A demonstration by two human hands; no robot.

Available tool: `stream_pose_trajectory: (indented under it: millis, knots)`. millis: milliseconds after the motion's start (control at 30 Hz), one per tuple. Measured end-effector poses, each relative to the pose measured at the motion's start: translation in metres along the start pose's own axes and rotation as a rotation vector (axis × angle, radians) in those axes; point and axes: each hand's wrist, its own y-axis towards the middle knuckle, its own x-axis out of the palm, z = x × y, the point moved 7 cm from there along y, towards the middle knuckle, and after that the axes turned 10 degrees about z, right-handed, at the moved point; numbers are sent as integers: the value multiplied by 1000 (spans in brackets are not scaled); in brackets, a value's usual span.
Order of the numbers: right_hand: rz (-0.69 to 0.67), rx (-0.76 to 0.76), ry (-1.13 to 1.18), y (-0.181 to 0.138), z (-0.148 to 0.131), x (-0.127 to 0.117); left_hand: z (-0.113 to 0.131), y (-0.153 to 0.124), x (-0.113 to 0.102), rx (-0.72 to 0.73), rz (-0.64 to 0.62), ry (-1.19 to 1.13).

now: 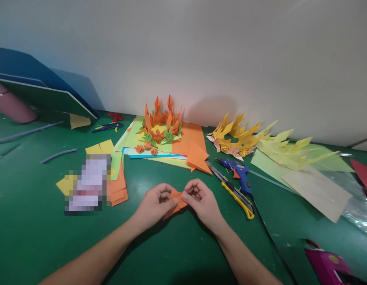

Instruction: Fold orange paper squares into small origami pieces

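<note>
Between my two hands is a small piece of folded orange paper (175,209), held just above the green table. My left hand (156,204) pinches its left side, thumb on top. The right hand (203,202) grips the upper right part between thumb and fingers. Beyond them lie loose orange paper squares (198,156). To the right are a yellow utility knife (234,194) and a blue hot glue gun (237,170) with a black cord. Farther back, an orange folded-paper crown (162,122) stands on sheets of coloured paper.
A yellow paper crown (235,136) and a pale yellow spiky paper strip (293,148) sit at the back right. At left are a blurred-out item (90,184) and stacked orange paper (118,190). A pink bottle (14,103) lies far left; a magenta object (329,261) is near right.
</note>
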Motion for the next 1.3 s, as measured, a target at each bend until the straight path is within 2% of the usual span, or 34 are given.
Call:
stream_pose_trajectory:
  millis: [267,400,500,567,767,933,1167,1300]
  knots:
    - [24,1,34,-1,1,-2,-3,2,0,-30,5,-11]
    - [-17,-76,122,-6,-6,3,-7,0,-6,-103,82,-255]
    - [-61,-113,67,-11,-9,9,-11,-6,1,-199,30,-484]
    - [-71,-109,36,-13,-9,11,-12,-8,3,-199,28,-529]
    - [0,-84,5,-9,-7,3,-8,-7,1,-50,73,-336]
    - [20,-143,-65,-7,-13,1,-8,-7,9,-38,-37,-236]
    - [46,-181,-106,-7,-16,-3,-8,-5,6,-52,-118,-213]
    - [61,-205,-128,-7,-17,-3,-7,0,1,-27,-47,-218]
